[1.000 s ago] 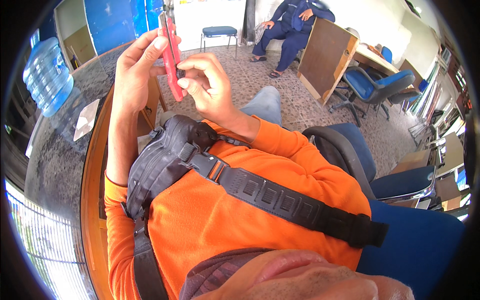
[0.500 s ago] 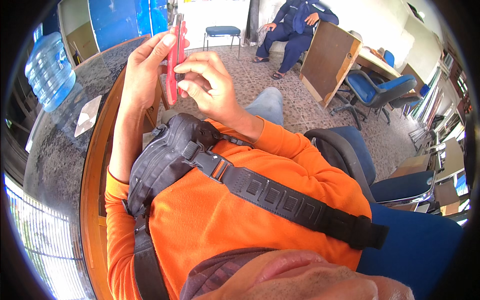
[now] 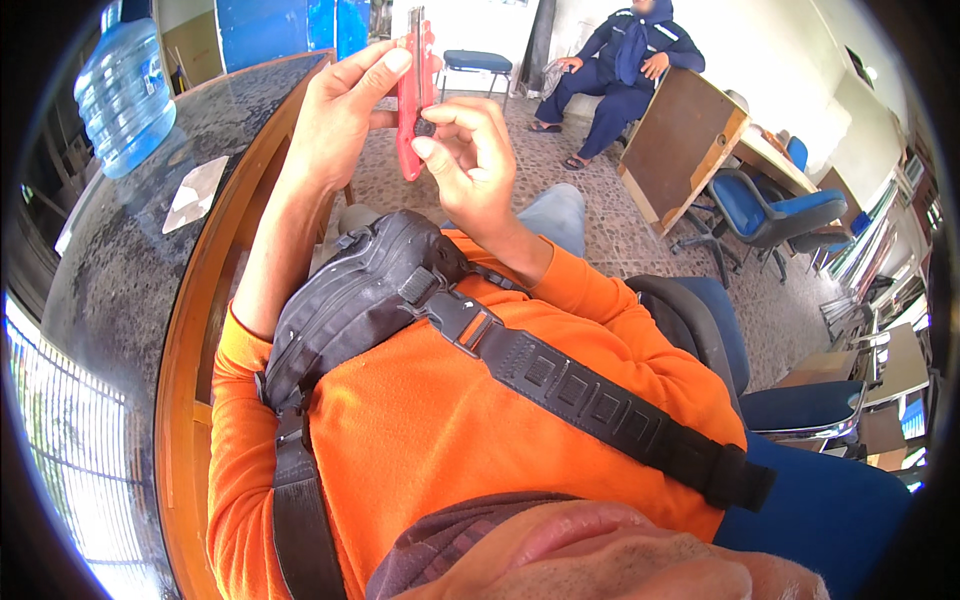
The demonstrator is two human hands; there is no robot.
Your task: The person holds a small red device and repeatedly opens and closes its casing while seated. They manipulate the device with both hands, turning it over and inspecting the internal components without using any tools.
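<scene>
A red utility knife with a dark metal track and a round black knob stands nearly upright in front of me. My left hand grips it from the left side, with the thumb lying near its upper end. The fingers behind it are partly hidden. On the other side, my right hand pinches at the black knob near the lower end, with thumb and index finger closed on it. Whether any blade sticks out at the top I cannot tell.
A dark-topped counter with a wooden edge runs along my left, bearing a water bottle and a flat pale piece. Ahead sits a person in dark blue, beside a wooden desk. Blue chairs stand at right.
Both hands and the knife have shifted right and slightly up in the view. The surroundings have slid a little to the right too. Both hands keep hold of the utility knife.
</scene>
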